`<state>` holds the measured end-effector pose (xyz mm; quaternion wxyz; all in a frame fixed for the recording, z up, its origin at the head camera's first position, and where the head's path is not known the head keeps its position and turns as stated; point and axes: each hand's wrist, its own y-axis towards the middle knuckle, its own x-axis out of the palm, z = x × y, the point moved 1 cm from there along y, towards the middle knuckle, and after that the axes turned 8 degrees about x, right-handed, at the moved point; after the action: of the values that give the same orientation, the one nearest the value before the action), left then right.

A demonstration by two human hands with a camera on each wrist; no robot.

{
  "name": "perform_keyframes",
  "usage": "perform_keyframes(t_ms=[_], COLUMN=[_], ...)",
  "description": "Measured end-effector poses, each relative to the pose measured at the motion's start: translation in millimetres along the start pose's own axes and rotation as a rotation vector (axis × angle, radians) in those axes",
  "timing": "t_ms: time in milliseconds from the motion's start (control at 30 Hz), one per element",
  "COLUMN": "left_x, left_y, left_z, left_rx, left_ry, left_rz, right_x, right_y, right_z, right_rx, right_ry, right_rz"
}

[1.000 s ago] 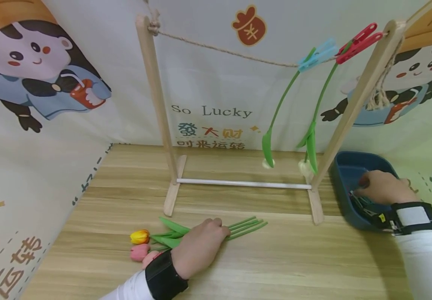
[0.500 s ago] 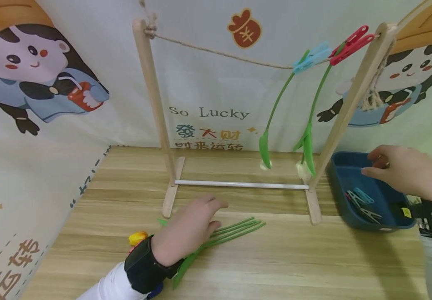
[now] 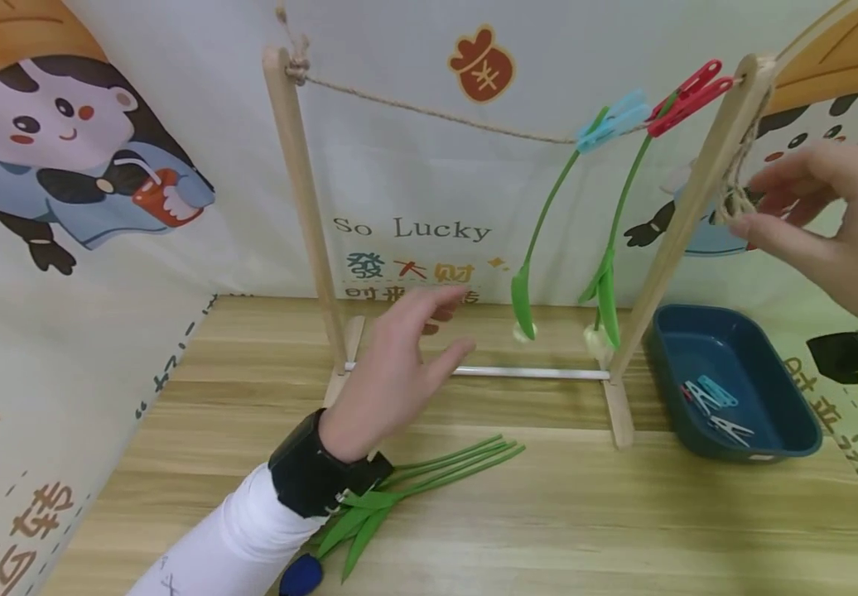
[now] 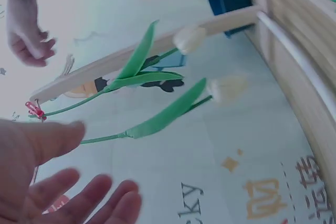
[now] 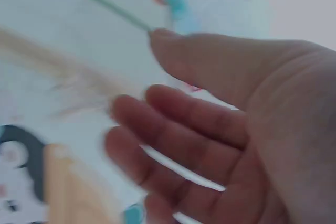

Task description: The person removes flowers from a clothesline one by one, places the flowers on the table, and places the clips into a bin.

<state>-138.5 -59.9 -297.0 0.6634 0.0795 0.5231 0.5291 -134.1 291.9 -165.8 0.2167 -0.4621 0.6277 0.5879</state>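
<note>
To the left of the wooden frame [image 3: 308, 207], a cartoon figure [image 3: 64, 157] is printed on the backdrop. In front of the frame, toward its left post, a bundle of tulips [image 3: 392, 498] lies on the table, a blue flower head [image 3: 301, 574] showing beside the person's sleeve. Above the bundle and before the frame's crossbar, the left hand [image 3: 395, 364] is released, fingers loosely bent around nothing. Along the frame's rope, near its right post, a light blue clothespin [image 3: 615, 122] and a red clothespin [image 3: 693, 105] clip two white tulips [image 3: 522, 298], heads down. Just right of the frame's foot sits a dark blue bin [image 3: 757, 364] with several loose clothespins [image 3: 718, 391]. Rightmost, the right hand [image 3: 839, 215] hovers beside the frame's right post, empty, thumb and fingers apart; whether it touches the rope's frayed end [image 3: 733, 203] cannot be told.
</note>
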Motion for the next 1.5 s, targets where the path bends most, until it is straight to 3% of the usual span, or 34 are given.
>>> perform_keyframes(t_ms=[67,167,300,500,600,767,1000,1133,1500], left_x=[2.3,7.0,17.3,38.2,42.3,44.9,67.9,66.2,64.4], left_y=[10.3,25.5,42.5,63.8,73.6,87.4,101.5,105.6,111.3], left_z=[0.7,1.6,-0.2,-6.4,-0.6,13.9,-5.2,-3.3,5.4], left_rx=[0.003,0.004,-0.010,-0.006,-0.004,-0.011,0.010,0.021,0.002], left_ry=[-0.049,-0.155,-0.338,-0.499,-0.544,-0.577,-0.515,-0.463,-0.448], left_rz=[0.059,0.138,0.201,0.183,0.176,0.216,0.302,0.332,0.324], right_x=[-7,-11,-13,-20,-20,-15,-14,-13,-13], right_y=[13.2,40.3,72.2,76.0,74.4,78.6,79.8,80.2,80.1], right_z=[-1,3,-8,-64,-80,-80,-80,-82,-83], right_rx=[-0.092,-0.237,-0.301,-0.262,-0.231,-0.229,-0.246,-0.245,-0.273], right_ry=[-0.019,-0.131,-0.279,-0.304,-0.304,-0.304,-0.302,-0.296,-0.290], right_rz=[0.055,0.136,0.130,-0.033,-0.093,-0.135,-0.131,-0.138,-0.094])
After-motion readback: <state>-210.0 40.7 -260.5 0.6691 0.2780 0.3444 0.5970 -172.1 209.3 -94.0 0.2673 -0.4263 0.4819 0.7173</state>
